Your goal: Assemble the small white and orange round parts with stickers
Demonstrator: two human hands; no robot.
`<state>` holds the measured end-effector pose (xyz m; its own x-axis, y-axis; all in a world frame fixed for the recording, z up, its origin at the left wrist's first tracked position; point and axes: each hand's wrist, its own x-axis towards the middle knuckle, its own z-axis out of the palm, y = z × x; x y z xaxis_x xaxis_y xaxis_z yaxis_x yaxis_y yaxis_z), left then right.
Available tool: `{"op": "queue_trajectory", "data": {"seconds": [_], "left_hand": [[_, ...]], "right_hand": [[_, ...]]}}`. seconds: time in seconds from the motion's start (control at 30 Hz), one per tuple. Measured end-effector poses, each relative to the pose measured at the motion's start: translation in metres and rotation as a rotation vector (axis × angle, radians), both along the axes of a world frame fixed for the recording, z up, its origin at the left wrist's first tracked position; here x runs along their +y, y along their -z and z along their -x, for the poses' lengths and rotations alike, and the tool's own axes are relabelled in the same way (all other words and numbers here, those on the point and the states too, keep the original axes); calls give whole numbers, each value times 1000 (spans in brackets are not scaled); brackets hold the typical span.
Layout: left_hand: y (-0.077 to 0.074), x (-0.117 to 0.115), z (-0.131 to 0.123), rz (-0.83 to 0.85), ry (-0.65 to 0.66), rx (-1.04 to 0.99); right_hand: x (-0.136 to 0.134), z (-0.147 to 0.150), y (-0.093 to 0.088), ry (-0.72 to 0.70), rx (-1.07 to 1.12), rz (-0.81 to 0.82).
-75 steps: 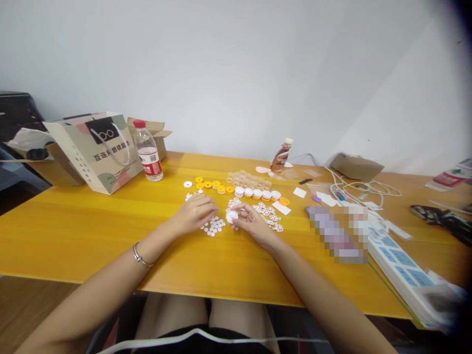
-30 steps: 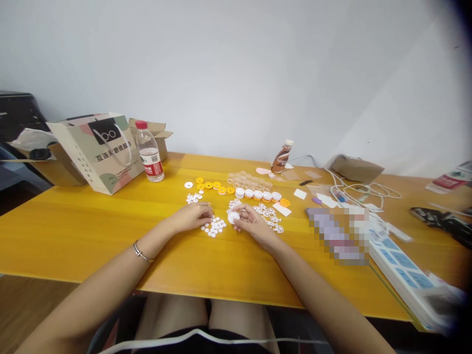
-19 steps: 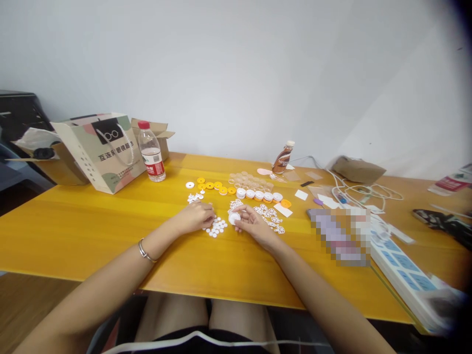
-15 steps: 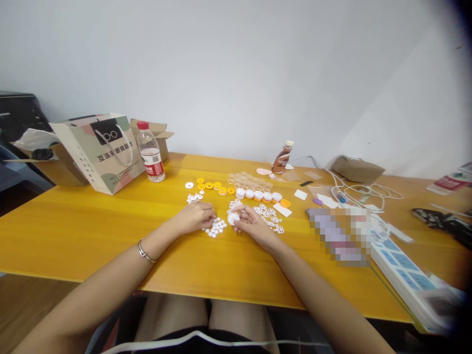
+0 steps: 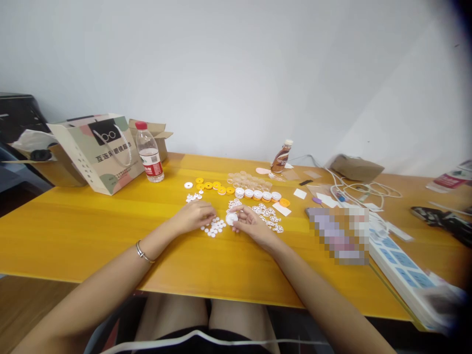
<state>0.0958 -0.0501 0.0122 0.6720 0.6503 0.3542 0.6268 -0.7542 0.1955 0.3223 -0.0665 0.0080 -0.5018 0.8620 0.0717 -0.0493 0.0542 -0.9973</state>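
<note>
Between the thumb and fingers of my right hand (image 5: 250, 223) is a round white disc-shaped part (image 5: 231, 219), held just above the table. My left hand (image 5: 197, 215) is closed, fingertips together, at the edge of a cluster of small white discs (image 5: 213, 228); what it pinches, if anything, is too small to make out. Beyond my right hand lie several white cut-out pieces (image 5: 263, 211). Behind both hands runs a row of white round pieces (image 5: 257, 194), with yellow rings (image 5: 216, 185) to its left and clear round pieces (image 5: 247, 178) behind it.
A water bottle (image 5: 150, 160) and a paper bag (image 5: 99, 152) stand at the left. At the back is a small brown drink bottle (image 5: 282, 157). To the right lie a blurred-out object (image 5: 337, 236), white cables (image 5: 339, 184) and a power strip (image 5: 400, 265).
The white disc in my right hand has turned or shifted very slightly. My left hand stays almost in place by the small discs. The whole view has moved a little.
</note>
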Motion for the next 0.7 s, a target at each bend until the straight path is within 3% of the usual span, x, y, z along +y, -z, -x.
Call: {"op": "queue_trajectory", "data": {"seconds": [0.13, 0.23, 0.37, 0.7], "left_hand": [[3, -4, -8, 360, -32, -326], [4, -4, -13, 498, -71, -519], [3, -5, -17, 491, -87, -624], [-6, -16, -27, 345, -94, -622]], "right_hand": [[0, 0, 1, -9, -6, -5], [0, 1, 0, -7, -3, -7], [-1, 2, 1, -2, -8, -14], [-3, 7, 3, -15, -33, -27]]}}
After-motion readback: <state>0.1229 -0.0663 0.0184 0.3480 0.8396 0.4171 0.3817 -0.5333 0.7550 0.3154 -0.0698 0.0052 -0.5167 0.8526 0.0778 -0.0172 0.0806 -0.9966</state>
